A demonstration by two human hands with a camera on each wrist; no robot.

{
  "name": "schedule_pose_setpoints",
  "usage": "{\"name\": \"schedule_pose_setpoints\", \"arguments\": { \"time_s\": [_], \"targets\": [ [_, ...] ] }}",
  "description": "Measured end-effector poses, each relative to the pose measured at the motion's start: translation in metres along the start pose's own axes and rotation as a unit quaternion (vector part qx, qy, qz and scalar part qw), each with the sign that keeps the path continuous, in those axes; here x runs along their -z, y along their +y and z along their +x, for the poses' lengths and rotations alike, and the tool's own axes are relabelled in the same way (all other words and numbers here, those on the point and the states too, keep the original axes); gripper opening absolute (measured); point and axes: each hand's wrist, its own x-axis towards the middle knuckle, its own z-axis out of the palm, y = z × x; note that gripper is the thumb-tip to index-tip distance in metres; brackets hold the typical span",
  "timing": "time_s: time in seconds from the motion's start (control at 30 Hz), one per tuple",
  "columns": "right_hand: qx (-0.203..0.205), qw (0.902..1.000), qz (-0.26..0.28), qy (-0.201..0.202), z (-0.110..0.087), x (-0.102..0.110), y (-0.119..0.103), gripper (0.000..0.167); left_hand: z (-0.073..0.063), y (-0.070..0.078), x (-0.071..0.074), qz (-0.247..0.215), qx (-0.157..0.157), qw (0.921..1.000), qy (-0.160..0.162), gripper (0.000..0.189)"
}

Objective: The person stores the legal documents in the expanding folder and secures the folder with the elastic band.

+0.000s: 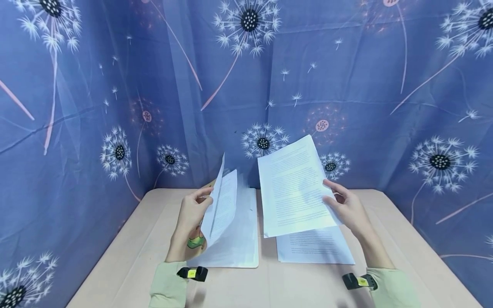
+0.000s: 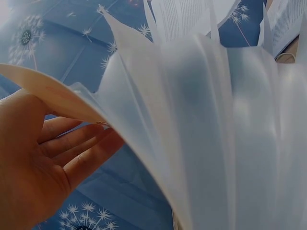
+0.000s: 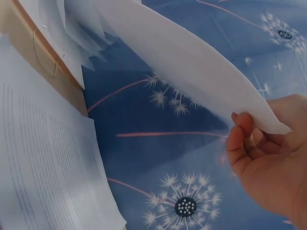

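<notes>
A clear-pocket folder (image 1: 240, 250) lies open on the table, left of centre. My left hand (image 1: 191, 214) grips its raised cover and some pockets at the left edge; a printed page shows in one. In the left wrist view the tan cover (image 2: 53, 93) bends over the fingers, and translucent pockets (image 2: 192, 124) fan out beside it. My right hand (image 1: 348, 209) pinches a printed sheet (image 1: 294, 188) by its right edge, holding it tilted above the table. Beneath it, another printed sheet (image 1: 316, 248) lies on the table, partly covered from view.
The pale table (image 1: 127, 256) has rounded back corners. A blue curtain (image 1: 239, 94) with a dandelion print hangs behind it and along both sides. Black bands with yellow tags, such as the right wristband (image 1: 360, 281), are on both wrists over light green sleeves.
</notes>
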Motion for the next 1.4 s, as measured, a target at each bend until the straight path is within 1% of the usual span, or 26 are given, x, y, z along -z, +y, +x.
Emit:
{"name": "schedule_pose_setpoints", "arguments": {
  "time_s": [0.2, 0.47, 0.6, 0.87, 1.07, 1.4],
  "targets": [
    [-0.008, 0.9999, 0.009, -0.004, 0.004, -0.007, -0.006, 0.053, -0.001, 0.0, 0.001, 0.003, -0.004, 1.0, 0.0, 0.036],
    [-0.018, 0.9997, 0.007, -0.014, 0.005, -0.015, -0.013, 0.053, -0.001, 0.0, 0.0, 0.006, -0.001, 1.0, -0.003, 0.035],
    [-0.026, 0.9995, 0.01, -0.016, 0.006, -0.02, -0.016, 0.053, -0.001, 0.001, 0.0, 0.006, -0.005, 1.0, -0.002, 0.035],
    [-0.024, 0.9991, 0.03, -0.015, 0.006, -0.03, -0.02, 0.052, -0.001, 0.0, 0.0, 0.002, -0.003, 1.0, -0.003, 0.036],
    [-0.028, 0.9993, 0.024, -0.011, 0.007, -0.038, -0.023, 0.051, -0.001, 0.0, 0.0, 0.006, -0.001, 1.0, -0.002, 0.036],
    [-0.049, 0.9985, 0.015, -0.019, 0.008, -0.051, -0.027, 0.051, -0.001, 0.002, 0.0, 0.004, 0.0, 1.0, -0.002, 0.035]
  ]
}}
